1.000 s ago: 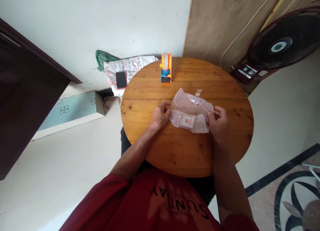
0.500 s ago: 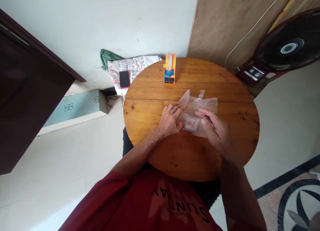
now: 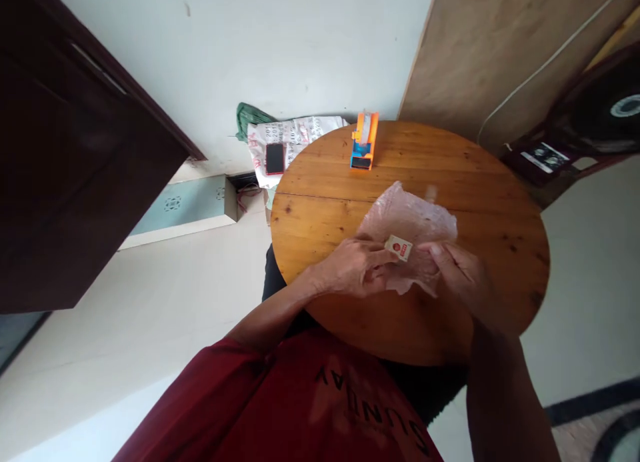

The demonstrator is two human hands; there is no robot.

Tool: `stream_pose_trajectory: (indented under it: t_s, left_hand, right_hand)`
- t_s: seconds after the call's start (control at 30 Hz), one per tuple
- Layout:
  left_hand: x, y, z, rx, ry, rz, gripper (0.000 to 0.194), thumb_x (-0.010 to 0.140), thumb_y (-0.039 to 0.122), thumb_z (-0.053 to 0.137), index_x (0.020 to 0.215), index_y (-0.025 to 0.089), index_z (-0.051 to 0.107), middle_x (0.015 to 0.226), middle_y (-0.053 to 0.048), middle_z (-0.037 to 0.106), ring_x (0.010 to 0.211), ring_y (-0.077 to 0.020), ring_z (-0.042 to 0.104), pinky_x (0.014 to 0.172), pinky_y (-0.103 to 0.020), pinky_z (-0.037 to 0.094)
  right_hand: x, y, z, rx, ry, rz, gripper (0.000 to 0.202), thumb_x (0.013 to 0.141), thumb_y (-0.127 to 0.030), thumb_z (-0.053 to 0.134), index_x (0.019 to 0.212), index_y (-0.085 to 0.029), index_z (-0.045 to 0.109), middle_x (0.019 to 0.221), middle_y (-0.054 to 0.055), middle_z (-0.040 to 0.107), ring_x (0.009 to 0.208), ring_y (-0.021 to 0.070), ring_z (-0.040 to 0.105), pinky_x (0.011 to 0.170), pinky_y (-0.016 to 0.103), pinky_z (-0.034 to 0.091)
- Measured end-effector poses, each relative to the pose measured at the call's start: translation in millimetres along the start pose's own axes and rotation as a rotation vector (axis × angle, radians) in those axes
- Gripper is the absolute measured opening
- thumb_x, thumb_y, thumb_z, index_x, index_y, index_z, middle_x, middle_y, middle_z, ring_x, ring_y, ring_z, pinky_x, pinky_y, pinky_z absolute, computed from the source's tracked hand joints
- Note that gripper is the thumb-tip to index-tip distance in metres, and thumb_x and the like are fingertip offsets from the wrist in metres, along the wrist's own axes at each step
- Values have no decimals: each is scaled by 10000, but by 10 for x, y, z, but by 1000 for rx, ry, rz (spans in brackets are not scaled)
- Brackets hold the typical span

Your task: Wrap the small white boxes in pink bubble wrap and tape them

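A small cream-coloured box with red print shows uncovered above a sheet of clear bubble wrap spread on the table. My left hand is closed on the box's left side, its fingers partly over the wrap. On the other side, my right hand pinches the bubble wrap with thumb and forefinger, close to the box. Slight blur softens the right hand. Crumpled wrap edges stick out below the box, between both hands.
The round wooden table carries an orange and blue tape dispenser near its far edge. Beyond the left rim, a phone lies on a white printed sack. A dark fan stands at the right.
The bubble wrap has been opened off the box, which was beneath it before. My left hand now grips the box. The view has turned, shifting the scene rightward.
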State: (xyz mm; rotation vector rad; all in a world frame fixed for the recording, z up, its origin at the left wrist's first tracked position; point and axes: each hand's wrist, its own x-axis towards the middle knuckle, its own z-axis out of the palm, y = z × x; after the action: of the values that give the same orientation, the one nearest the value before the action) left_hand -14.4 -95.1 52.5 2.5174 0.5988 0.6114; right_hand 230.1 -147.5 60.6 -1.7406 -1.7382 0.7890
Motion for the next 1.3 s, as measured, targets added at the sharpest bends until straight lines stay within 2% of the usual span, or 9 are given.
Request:
stream_pose_trajectory:
  t_s: [0.13, 0.27, 0.43, 0.57, 0.7, 0.83, 1.03, 1.17, 1.3]
  left_hand:
    - [-180, 70, 43, -67, -139, -94, 400, 969, 496, 506, 1095, 147, 657, 791, -44, 696, 746, -179, 650, 729, -301, 475]
    - [-197, -4, 198, 7, -210, -207, 281, 984, 375, 498, 935, 162, 674, 733, -34, 674, 699, -162, 629, 674, -278, 450]
    - [-156, -76, 326, 72, -243, -154, 193, 955, 238, 520, 905, 179, 697, 803, -38, 683, 756, -159, 643, 687, -265, 470]
    - [-99, -83, 362, 87, -110, -228, 225, 960, 242, 491, 1070, 173, 674, 1012, -83, 695, 882, -194, 681, 747, -296, 534]
    - [35, -209, 427, -53, 70, -174, 735, 866, 291, 658, 1517, 189, 334, 1376, -157, 582, 1274, -277, 579, 1037, -416, 512]
    - [137, -424, 582, -186, 50, -94, 1118, 784, 367, 777, 1608, 230, 33, 1556, -188, 416, 1454, -324, 411, 1168, -507, 401]
    - [157, -527, 733, -179, 24, -204, 1230, 713, 402, 835, 1615, 177, 29, 1518, -211, 470, 1434, -337, 433, 1162, -504, 398]
    - [181, -453, 709, -66, -53, -241, 1231, 673, 466, 855, 1608, 152, 118, 1615, -222, 320, 1516, -361, 287, 1234, -524, 280]
    - [198, -392, 672, -5, -94, -246, 1164, 692, 538, 829, 1590, 121, 217, 1621, -223, 312, 1534, -364, 238, 1256, -527, 222]
  right_hand:
    - [-39, 55, 56, -106, -61, -27, 348, 1008, -423, 416, 1176, -236, 657, 1141, 78, 713, 1040, 265, 656, 912, 410, 489]
    - [-52, 184, 134, -230, -55, -15, 347, 986, -338, 409, 1228, -207, 621, 1255, 119, 676, 1141, 301, 631, 980, 460, 476]
    - [-65, 228, 176, -270, -14, -42, 326, 947, -298, 452, 1204, -210, 634, 1220, 117, 690, 1079, 300, 649, 926, 464, 506]
    - [-19, 253, 208, -163, 64, -37, 388, 898, -320, 534, 1258, -211, 627, 1106, 104, 712, 906, 256, 673, 817, 426, 550]
    - [48, 266, 273, -122, 39, -85, 571, 851, -389, 619, 1394, -229, 540, 1280, 131, 647, 1119, 302, 644, 903, 461, 550]
    - [88, 224, 371, -172, -46, -178, 677, 840, -406, 642, 1465, -222, 457, 1450, 151, 544, 1315, 344, 529, 1078, 535, 444]
    - [90, 210, 407, -135, 24, -155, 422, 848, -286, 615, 1266, -225, 606, 1199, 102, 693, 1093, 287, 643, 957, 443, 509]
    - [24, 347, 237, -45, 85, -67, 412, 825, -319, 665, 1227, -235, 624, 1129, 73, 717, 964, 251, 682, 868, 404, 540]
    - [-137, 479, -1, -52, 178, -20, 424, 807, -376, 707, 1198, -227, 639, 1140, 79, 723, 983, 258, 691, 901, 431, 537]
